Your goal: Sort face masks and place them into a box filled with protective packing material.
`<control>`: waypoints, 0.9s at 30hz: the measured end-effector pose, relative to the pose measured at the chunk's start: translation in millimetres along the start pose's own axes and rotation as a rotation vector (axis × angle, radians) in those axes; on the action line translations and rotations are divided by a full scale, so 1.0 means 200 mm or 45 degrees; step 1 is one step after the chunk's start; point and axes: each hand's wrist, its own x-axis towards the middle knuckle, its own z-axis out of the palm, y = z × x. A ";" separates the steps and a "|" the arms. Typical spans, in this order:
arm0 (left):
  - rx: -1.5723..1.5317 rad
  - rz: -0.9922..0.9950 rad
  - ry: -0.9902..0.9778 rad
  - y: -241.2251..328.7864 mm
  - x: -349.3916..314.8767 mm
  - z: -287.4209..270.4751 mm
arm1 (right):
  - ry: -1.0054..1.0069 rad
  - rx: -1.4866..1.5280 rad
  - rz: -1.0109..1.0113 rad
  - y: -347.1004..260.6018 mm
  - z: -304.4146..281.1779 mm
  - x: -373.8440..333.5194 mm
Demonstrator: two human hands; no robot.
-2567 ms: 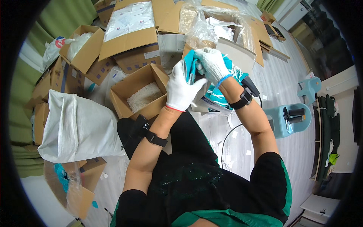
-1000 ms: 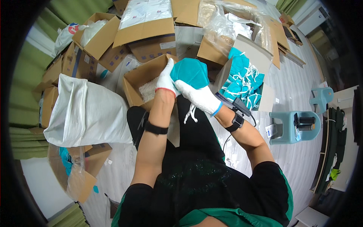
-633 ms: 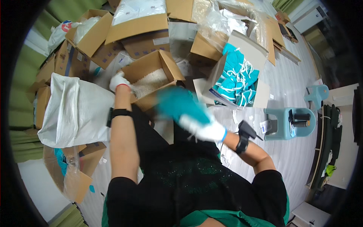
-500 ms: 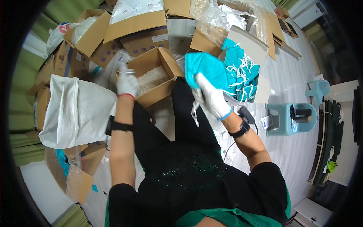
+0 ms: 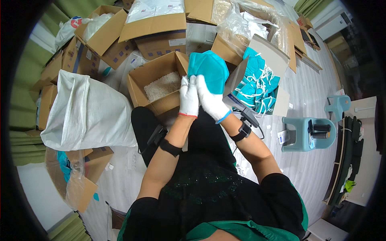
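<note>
Cannot see the lower left part of the turquoise mask [image 5: 213, 66], covered by the right grip [image 5: 210, 100], nor the underside, turned away. Cannot tell contact of the left grip [image 5: 188, 97] with the mask from contact with the right grip alone. Cannot see the near right corner of the open brown box [image 5: 135, 89], hidden behind the left grip. Cannot count the piled masks [image 5: 246, 90], overlapping and covering the bottom of the white carton [image 5: 276, 56]. Cannot look into the white sack [image 5: 90, 114]. Can see only part of the wrapped packages [image 5: 155, 11], cut off by the upper edge. Cannot read the white label [image 5: 177, 42], too small.
</note>
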 end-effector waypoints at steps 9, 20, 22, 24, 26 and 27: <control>0.157 -0.132 -0.224 0.10 0.03 -0.08 | -0.750 -1.118 -0.285 -0.42 -0.25 0.02; -0.854 -1.505 -0.755 0.23 -0.11 -0.03 | -0.726 0.403 0.204 -0.15 -0.39 0.11; -0.471 -1.453 -0.393 0.23 -0.10 -0.04 | -0.542 0.278 0.222 -0.16 -0.38 0.10; -0.137 -1.214 0.020 0.37 -0.12 0.11 | -0.394 0.223 0.243 -0.16 -0.40 0.10; -0.306 -1.165 -0.139 0.33 -0.09 0.00 | -0.300 0.161 0.229 -0.22 -0.36 0.07; -0.446 -1.183 -0.280 0.31 -0.06 -0.09 | -0.251 0.127 0.223 -0.24 -0.34 0.06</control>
